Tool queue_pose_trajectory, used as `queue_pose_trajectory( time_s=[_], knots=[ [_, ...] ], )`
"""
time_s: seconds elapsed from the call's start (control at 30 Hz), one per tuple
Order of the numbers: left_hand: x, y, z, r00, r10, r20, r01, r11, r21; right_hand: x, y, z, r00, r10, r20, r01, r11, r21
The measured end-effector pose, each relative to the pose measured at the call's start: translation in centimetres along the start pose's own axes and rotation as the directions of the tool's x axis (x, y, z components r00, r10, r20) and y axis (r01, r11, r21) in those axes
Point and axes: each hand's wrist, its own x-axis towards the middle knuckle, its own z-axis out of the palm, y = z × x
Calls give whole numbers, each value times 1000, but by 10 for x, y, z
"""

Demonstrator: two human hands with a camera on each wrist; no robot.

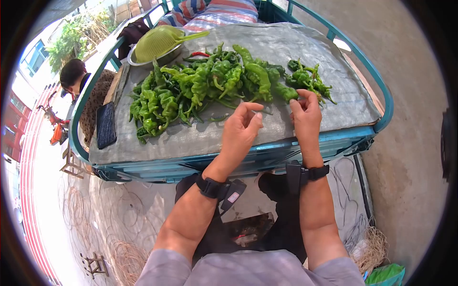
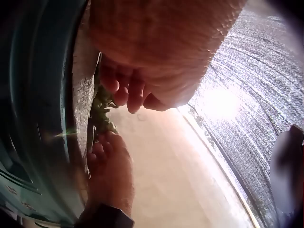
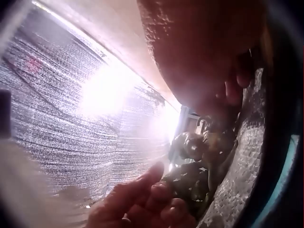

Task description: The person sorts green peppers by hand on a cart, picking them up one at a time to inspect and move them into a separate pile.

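Note:
A heap of green peppers (image 1: 210, 78) lies on the grey woven sheet (image 1: 329, 52) over a cart bed, with one red pepper (image 1: 199, 54) at its back. My right hand (image 1: 307, 117) pinches the tip of a green pepper (image 1: 285, 91) between thumb and fingers, at the heap's right end. Just in front of the heap, my left hand (image 1: 241, 127) hovers with loosely bent fingers and a gap between index finger and thumb. The left wrist view shows no pepper in the left hand (image 2: 156, 52). A smaller group of peppers (image 1: 307, 78) lies beyond the right hand.
A yellow-green strainer (image 1: 162, 43) rests on a metal bowl (image 1: 138, 61) at the back left. A dark phone (image 1: 106, 125) lies at the sheet's left edge. Teal rails (image 1: 367, 66) border the cart. Another person (image 1: 90, 95) sits to the left, beyond the rail.

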Motion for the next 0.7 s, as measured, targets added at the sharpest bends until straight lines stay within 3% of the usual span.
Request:
queue_pose_trajectory(
  time_s=[0.13, 0.27, 0.37, 0.53, 0.7],
  knots=[
    [1, -2, 0, 1000, 2, 6, -2, 1000, -13, 0, -11, -9, 995, 42, -95, -4, 930, 367],
    [1, -1, 0, 1000, 12, -10, -11, 999, 34, 1, -18, -17, 982, 78, -172, 17, 872, 490],
    [3, -4, 0, 999, 33, -27, -32, 999, 39, 7, -14, -23, 960, 30, -279, 143, 803, 578],
    [6, -8, 0, 1000, -22, -20, 19, 994, -107, 21, -16, -12, 968, 147, -205, 24, 755, 656],
    [4, -3, 0, 999, -45, -14, 43, 991, -127, 38, 12, 3, 953, 300, -49, -152, 608, 779]
  ],
)
